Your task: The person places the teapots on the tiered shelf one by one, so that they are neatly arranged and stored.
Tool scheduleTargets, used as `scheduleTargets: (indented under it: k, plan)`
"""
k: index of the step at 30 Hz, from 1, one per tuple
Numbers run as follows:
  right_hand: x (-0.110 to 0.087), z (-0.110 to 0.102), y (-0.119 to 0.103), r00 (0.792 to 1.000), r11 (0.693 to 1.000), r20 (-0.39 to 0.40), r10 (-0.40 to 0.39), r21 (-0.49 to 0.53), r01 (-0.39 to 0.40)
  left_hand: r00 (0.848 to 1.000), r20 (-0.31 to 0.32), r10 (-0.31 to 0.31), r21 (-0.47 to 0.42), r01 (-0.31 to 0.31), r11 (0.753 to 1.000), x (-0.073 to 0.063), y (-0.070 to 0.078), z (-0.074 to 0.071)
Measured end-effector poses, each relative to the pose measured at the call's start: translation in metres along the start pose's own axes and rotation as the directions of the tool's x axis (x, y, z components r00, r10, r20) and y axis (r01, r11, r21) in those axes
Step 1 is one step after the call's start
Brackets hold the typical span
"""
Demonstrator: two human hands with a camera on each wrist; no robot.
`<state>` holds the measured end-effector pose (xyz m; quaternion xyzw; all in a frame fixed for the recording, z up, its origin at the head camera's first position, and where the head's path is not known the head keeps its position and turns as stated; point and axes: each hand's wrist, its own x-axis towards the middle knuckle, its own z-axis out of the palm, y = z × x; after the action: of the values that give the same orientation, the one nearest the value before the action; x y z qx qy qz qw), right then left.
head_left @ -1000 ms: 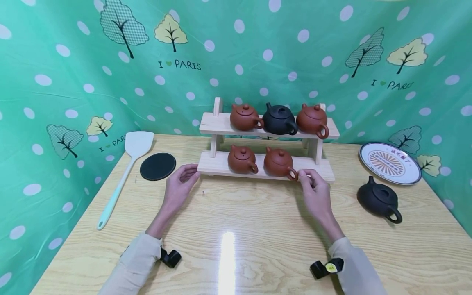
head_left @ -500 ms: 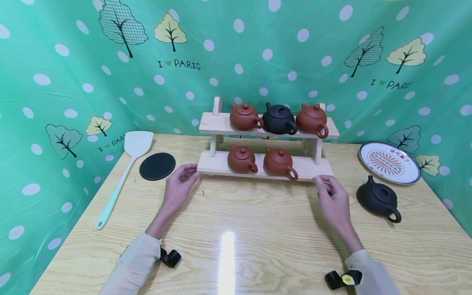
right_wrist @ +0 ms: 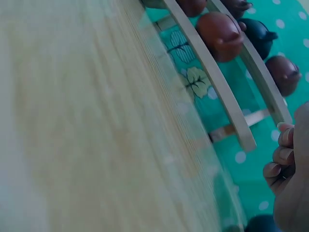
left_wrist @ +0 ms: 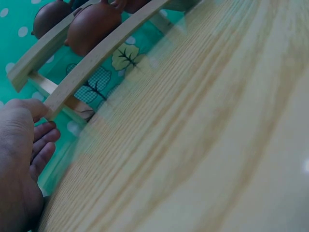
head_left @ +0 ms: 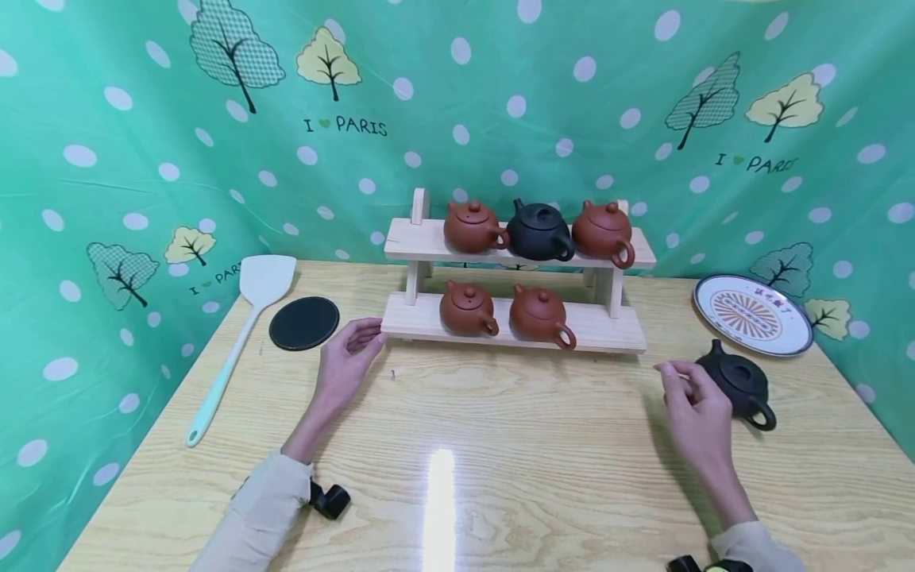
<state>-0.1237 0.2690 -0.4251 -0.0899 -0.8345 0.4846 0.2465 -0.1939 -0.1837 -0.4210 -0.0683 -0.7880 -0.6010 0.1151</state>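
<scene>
A two-tier wooden display rack (head_left: 608, 330) stands at the back of the table. My left hand (head_left: 345, 357) grips the left end of its lower shelf, thumb at the front corner and fingers behind it in the left wrist view. Two brown teapots (head_left: 466, 310) sit on this lower board. Above them, a black teapot (head_left: 540, 232) stands between a brown teapot (head_left: 473, 228) and another brown teapot (head_left: 602, 230). My right hand (head_left: 700, 413), fingers loosely curled and holding nothing, is away from the rack and partly overlaps a second black teapot (head_left: 743, 388) on the table.
A white plate (head_left: 793, 338) with a dark rim leans at the back right. On the left lie a round black coaster (head_left: 304, 323) and a pale spatula (head_left: 236, 349). A green dotted curtain (head_left: 500, 63) hangs behind the table.
My right hand has left the handle of the lower right brown teapot, passed the rack's right end and moved right beside the black teapot on the table. The left hand has stayed put.
</scene>
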Motion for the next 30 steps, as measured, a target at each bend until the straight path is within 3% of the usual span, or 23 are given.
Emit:
scheduleTargets:
  k: [7,13,23,30]
  plan:
    - [-0.002,-0.023,0.014,0.994,0.998,-0.096,0.056,-0.029,-0.059,1.000,-0.001,0.002,-0.002,-0.002,1.000,0.000,-0.002,0.000]
    - [-0.007,-0.043,0.023,0.977,0.986,-0.158,0.142,-0.069,-0.154,1.000,0.001,0.001,0.000,-0.001,1.000,0.001,-0.001,0.000]
    - [-0.006,-0.068,0.041,0.949,0.978,-0.275,0.152,-0.096,-0.185,1.000,0.000,0.006,-0.007,-0.006,1.000,0.001,-0.001,0.000]
    - [-0.005,-0.078,0.051,0.933,0.965,-0.303,0.195,-0.113,-0.238,1.000,-0.003,0.005,-0.002,-0.005,1.000,0.001,-0.001,0.000]
